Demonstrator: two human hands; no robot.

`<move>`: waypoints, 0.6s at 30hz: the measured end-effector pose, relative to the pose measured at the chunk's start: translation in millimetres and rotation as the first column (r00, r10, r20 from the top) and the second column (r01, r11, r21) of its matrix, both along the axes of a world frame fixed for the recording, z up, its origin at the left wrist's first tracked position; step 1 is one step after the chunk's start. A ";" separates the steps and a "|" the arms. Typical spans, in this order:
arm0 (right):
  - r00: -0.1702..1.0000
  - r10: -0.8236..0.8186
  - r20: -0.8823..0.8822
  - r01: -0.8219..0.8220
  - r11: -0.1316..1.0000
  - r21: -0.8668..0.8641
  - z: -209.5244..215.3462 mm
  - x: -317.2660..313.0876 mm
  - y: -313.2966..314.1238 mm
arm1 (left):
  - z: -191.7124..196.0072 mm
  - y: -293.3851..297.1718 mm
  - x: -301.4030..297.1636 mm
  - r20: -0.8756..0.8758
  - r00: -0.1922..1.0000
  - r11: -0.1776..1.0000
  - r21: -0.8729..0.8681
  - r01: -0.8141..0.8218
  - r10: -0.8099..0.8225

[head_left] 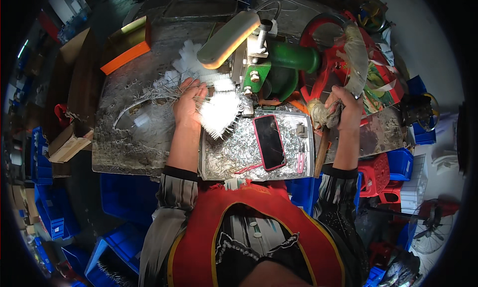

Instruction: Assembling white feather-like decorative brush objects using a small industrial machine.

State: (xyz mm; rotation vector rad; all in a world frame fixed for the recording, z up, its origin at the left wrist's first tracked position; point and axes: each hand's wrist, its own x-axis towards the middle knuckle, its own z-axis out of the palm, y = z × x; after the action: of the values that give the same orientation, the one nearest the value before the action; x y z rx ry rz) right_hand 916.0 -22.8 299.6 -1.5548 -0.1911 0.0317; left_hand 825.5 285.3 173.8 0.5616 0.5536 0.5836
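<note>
My left hand (188, 108) is closed around the thin wire stems of several white-bristled brushes (219, 115). Their bristles fan out beside the metal jaw of a green bench machine (256, 78), under a lit lamp (230, 40). More white brushes (189, 58) lie on the bench just beyond that hand. On the right, my right hand (348, 105) grips a cloth-wrapped handle (323, 115) by the machine's red wheel (309, 35); part of the handle is hidden by my fingers.
In front of me a shallow tray (209, 173) holds metal scraps, a phone (269, 142) with a pink edge and small pink-handled snips (300, 162). An orange open box (127, 45) stands at the bench's far left. Blue bins (124, 197) and a red stool (373, 175) flank the bench below.
</note>
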 end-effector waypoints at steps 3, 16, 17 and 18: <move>0.951 -0.093 0.295 0.033 0.979 0.201 -57.1 -2.9 1.8 | 1.4 -2.2 5.0 0.014 1.000 1.000 -0.016 -0.002 0.002; 1.000 -0.015 -0.016 0.016 0.993 0.114 -32.9 -0.5 -2.8 | 14.8 9.4 -42.4 -0.423 0.806 0.801 0.252 0.543 -0.414; 1.000 -0.018 -0.015 0.019 0.993 0.113 -33.7 0.2 -4.8 | 12.5 8.0 -42.6 -0.326 0.842 0.835 0.211 0.508 -0.430; 1.000 -0.006 -0.009 0.007 0.992 0.125 -35.1 1.2 -5.8 | 11.2 8.7 -42.2 -0.225 0.872 0.864 0.167 0.475 -0.435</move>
State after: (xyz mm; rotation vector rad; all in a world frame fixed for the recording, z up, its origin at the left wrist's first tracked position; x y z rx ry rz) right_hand 917.2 -28.5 264.6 -1.4303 -0.1775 0.0210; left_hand 783.2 294.0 184.9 0.9309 0.5053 0.1370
